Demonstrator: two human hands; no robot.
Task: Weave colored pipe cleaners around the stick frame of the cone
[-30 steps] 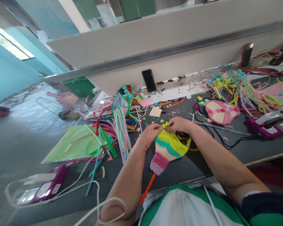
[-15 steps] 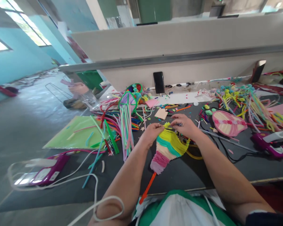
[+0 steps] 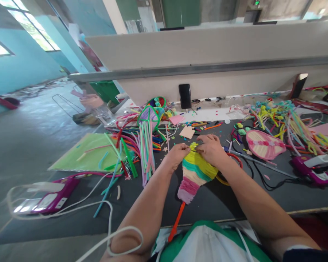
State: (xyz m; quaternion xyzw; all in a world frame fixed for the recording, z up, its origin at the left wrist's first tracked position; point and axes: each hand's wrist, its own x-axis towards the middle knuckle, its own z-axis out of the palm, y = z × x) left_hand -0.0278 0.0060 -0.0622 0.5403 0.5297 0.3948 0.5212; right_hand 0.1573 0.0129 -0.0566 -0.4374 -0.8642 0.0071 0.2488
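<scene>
A striped pipe-cleaner piece (image 3: 196,169), yellow, teal, cream, pink and lilac, tilts above the dark table, its orange stem (image 3: 176,222) pointing toward my body. My left hand (image 3: 178,155) pinches its upper left edge beside a small yellow tuft (image 3: 193,146). On the other side of the tuft, my right hand (image 3: 211,149) has its fingers bent and closed on the yellow upper edge. The right fingertips are partly hidden, and the piece's upper right part lies behind that hand.
Pipe cleaners (image 3: 146,153) and a green sheet (image 3: 79,153) lie left. A phone (image 3: 184,96) leans on the partition. Right are a pink oval piece (image 3: 265,145), a purple glue-gun-like device (image 3: 314,170) and black cables. Another purple device (image 3: 54,196) with a white cord is at left.
My right hand has come down and closer to the yellow edge, its fingers now bent over it. The piece has swung slightly, its stem shifting right. A red loop shows beside my right wrist.
</scene>
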